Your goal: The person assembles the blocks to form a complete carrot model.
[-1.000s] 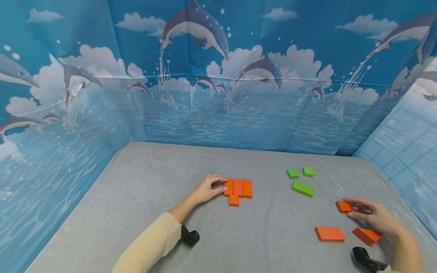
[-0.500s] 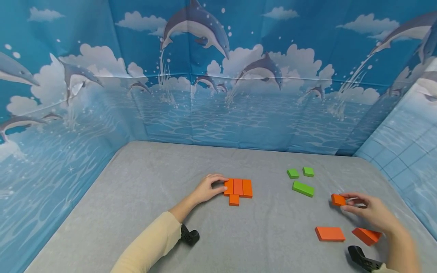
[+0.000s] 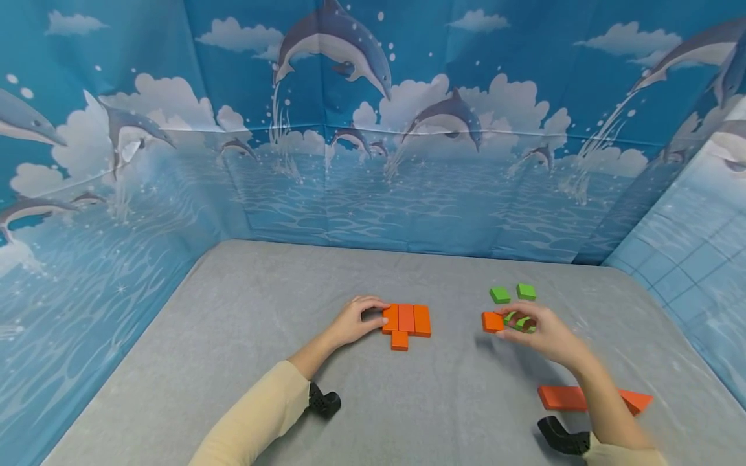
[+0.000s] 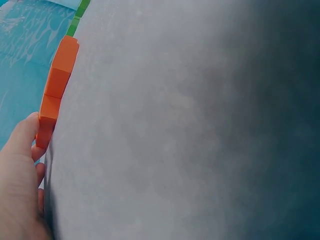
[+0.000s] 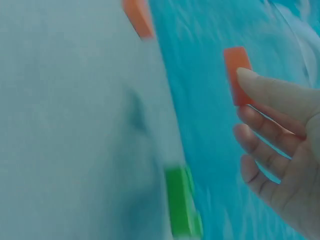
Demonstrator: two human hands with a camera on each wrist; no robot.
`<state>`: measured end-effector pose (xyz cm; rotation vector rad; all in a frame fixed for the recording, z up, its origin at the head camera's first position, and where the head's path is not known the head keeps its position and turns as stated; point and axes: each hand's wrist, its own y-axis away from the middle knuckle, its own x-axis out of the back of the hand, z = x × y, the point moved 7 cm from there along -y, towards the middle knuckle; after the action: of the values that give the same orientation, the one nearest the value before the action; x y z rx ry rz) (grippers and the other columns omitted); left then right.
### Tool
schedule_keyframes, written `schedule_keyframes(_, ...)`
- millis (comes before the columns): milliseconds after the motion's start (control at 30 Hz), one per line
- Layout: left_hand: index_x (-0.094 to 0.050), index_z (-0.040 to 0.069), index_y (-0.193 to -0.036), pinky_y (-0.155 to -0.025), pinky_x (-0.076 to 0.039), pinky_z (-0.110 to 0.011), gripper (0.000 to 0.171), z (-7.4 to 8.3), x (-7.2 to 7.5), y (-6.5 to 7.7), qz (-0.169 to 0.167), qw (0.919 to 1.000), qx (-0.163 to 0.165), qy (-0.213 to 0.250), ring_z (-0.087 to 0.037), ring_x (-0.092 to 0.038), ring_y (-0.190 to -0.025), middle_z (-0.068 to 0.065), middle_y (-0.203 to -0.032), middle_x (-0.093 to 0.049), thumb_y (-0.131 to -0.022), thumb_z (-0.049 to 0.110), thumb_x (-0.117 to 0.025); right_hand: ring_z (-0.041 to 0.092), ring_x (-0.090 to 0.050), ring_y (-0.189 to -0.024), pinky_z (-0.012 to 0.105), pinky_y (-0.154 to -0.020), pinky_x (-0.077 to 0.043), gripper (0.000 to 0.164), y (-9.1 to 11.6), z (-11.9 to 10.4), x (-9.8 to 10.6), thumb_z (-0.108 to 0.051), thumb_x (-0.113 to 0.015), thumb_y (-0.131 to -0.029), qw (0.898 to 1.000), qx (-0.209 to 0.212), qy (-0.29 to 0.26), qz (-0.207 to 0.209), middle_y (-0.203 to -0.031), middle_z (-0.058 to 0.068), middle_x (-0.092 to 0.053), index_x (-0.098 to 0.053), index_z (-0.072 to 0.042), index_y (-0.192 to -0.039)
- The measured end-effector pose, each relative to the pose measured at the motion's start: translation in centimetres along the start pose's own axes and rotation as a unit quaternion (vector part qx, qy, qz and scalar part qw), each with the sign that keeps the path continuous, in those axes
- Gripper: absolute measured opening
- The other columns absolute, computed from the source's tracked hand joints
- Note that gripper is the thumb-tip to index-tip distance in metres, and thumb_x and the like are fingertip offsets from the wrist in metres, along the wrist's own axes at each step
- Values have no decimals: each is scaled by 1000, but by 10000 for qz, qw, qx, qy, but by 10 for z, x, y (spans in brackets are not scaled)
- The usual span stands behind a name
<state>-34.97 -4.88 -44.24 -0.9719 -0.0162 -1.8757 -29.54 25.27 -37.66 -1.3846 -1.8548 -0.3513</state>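
Three upright orange rectangular blocks [image 3: 406, 318] lie side by side on the grey cloth, with a small orange square block [image 3: 399, 341] against their near side. My left hand [image 3: 352, 321] holds the leftmost rectangular block [image 3: 390, 320] between thumb and fingers. Above the cloth, my right hand [image 3: 542, 333] pinches another small orange square block [image 3: 492, 322] by thumb and index finger, casting a shadow below. In the right wrist view the thumb lies over this block [image 5: 236, 75] while the other fingers are loosely bent. Behind that hand a long green block [image 3: 509, 318] is partly hidden.
Two small green blocks [image 3: 500, 296] lie farther back. Near the front right are a flat orange rectangular block [image 3: 561, 398] and an orange triangular block [image 3: 636, 400], both partly covered by the right forearm. A dolphin-print curtain [image 3: 373, 194] surrounds the grey cloth [image 3: 280, 278].
My right hand has lifted the small orange square block from the far right and carried it left, past the green blocks. The left hand stays in place on its block.
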Motion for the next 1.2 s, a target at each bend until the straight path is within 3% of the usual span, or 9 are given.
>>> schedule_keyframes(200, -64, 5, -113, -97, -37, -38, 31, 0, 0, -1, -8, 10000, -49, 21, -21, -53, -110, -8, -116, -61, -85, 18, -66, 20, -55, -77, 25, -61, -46, 29, -18, -27, -41, -14, -74, -77, 9977, 629, -197, -181, -95, 5, -61, -64, -6, -104)
schedule_keyframes(533, -64, 5, -113, -98, -35, -40, 31, -1, -1, -2, -27, 10000, -13, 11, -21, -53, -111, -8, -116, -61, -85, 18, -66, 18, -53, -78, 25, -61, -45, 29, -34, -41, -94, -15, -74, -77, 9960, 737, -210, -454, -98, 5, -61, -64, -6, -104)
schedule_keyframes(767, -64, 6, -113, -97, -37, -38, 31, -3, 0, -2, -21, 10000, 61, 4, -20, -52, -111, -7, -116, -61, -84, 19, -66, 16, -53, -80, 28, -65, -46, 30, -39, -45, -109, -15, -74, -77, 9960, 693, 202, -535, -99, 4, -61, -64, -6, -103)
schedule_keyframes(1200, -65, 8, -113, -97, -38, -36, 31, -5, -1, -2, -20, 9999, 148, -11, -20, -51, -111, -6, -117, -61, -84, 20, -67, 11, -49, -77, 27, -65, -45, 31, -39, -49, -117, -17, -75, -75, 9938, 695, 734, -456, -94, 1, -58, -66, -6, -103)
